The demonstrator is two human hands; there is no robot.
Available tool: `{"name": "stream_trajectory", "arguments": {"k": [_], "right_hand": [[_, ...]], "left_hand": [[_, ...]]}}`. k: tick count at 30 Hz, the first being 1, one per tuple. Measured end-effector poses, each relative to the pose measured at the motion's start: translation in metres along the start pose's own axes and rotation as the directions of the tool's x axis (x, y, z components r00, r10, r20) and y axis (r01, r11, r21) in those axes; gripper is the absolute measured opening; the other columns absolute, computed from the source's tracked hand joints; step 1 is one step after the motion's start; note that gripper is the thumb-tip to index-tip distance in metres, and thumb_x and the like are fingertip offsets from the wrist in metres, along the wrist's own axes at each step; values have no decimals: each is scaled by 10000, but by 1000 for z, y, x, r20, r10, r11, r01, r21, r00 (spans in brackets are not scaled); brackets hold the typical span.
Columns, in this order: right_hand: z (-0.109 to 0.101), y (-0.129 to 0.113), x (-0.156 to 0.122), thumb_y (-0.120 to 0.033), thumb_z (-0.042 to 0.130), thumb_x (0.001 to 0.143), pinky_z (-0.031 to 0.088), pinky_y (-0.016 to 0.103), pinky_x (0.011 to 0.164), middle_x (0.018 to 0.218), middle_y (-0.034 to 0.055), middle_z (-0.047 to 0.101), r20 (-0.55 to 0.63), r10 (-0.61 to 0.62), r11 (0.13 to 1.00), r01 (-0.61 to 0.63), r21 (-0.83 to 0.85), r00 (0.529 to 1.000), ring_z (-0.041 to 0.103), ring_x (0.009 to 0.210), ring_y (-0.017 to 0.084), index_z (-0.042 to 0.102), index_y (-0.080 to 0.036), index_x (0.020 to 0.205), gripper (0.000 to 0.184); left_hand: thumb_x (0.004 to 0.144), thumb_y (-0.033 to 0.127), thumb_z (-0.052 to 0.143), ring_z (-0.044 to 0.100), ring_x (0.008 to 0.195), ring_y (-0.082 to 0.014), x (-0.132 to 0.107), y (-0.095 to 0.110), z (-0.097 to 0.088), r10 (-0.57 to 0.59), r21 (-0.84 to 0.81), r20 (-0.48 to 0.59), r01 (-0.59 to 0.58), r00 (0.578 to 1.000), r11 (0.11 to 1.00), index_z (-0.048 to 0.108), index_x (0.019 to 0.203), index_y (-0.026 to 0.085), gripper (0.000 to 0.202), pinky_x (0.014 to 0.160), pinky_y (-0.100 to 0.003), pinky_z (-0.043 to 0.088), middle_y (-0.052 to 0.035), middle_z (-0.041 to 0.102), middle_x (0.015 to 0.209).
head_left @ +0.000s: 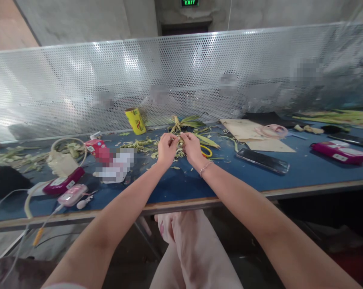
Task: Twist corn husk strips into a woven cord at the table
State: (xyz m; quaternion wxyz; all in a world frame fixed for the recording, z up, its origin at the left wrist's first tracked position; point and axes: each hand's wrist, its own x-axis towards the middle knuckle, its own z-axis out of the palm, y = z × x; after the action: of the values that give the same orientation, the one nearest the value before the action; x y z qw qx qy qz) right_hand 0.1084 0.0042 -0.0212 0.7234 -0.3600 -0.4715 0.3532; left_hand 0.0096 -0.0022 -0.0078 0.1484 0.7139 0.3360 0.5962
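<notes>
My left hand (167, 150) and my right hand (192, 147) meet above the middle of the blue table, fingertips pinched close together. What they pinch is too small and too blurred to name. Pale green plant scraps (142, 145) lie beneath and beside my left fingers. Just beyond the hands sits a clump of long green leaves (191, 121), tied or gathered at a pale stub. A yellow ring (209, 151), perhaps a tape roll or handle, shows beside my right hand. A thin bracelet circles my right wrist.
A yellow cylinder (135, 121) stands at the back. On the left are a red box (97, 148), a purple device (63, 182) and a pink case (73, 195) with cables. A dark phone (263, 160), brown cardboard (244, 132) and another purple device (339, 153) lie right. Perforated metal screen (181, 76) behind.
</notes>
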Motion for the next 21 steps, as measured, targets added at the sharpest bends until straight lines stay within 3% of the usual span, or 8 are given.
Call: {"name": "stream_trajectory", "arguments": {"k": [5, 11, 16, 21], "right_hand": [[0, -3, 2, -433, 541, 751, 183, 215, 355, 390, -113, 261, -98, 115, 984, -99, 149, 989, 235, 323, 55, 449, -207, 689, 251], [-4, 1, 6, -466, 525, 760, 230, 219, 386, 445, -90, 325, -96, 2, 1000, 0, 21, 995, 300, 371, 70, 435, -210, 689, 281], [-3, -1, 1, -446, 481, 792, 306, 230, 483, 539, -54, 397, -92, -136, 982, 122, -143, 986, 381, 497, 93, 436, -202, 681, 272], [-1, -9, -7, -380, 444, 816, 337, 243, 567, 620, -27, 452, -74, -223, 943, 196, -269, 972, 411, 582, 104, 439, -193, 660, 244]], "left_hand": [[743, 139, 509, 454, 563, -73, 1, 3, 0, -43, -40, -10, 42, 999, 998, 504, 697, 179, 62, 535, -210, 375, 5, 487, 690], [783, 200, 503, 419, 458, -64, -1, 11, -1, -188, -163, 41, 192, 981, 968, 464, 708, 187, 86, 470, -203, 343, 44, 432, 554], [817, 330, 477, 469, 489, -74, -3, 3, 5, -226, -249, 87, 241, 970, 938, 439, 722, 186, 177, 515, -216, 400, 36, 478, 558], [758, 307, 555, 529, 544, -86, -6, 0, 7, -228, -253, 137, 257, 964, 933, 461, 817, 186, 164, 542, -222, 432, 25, 539, 617]]}}
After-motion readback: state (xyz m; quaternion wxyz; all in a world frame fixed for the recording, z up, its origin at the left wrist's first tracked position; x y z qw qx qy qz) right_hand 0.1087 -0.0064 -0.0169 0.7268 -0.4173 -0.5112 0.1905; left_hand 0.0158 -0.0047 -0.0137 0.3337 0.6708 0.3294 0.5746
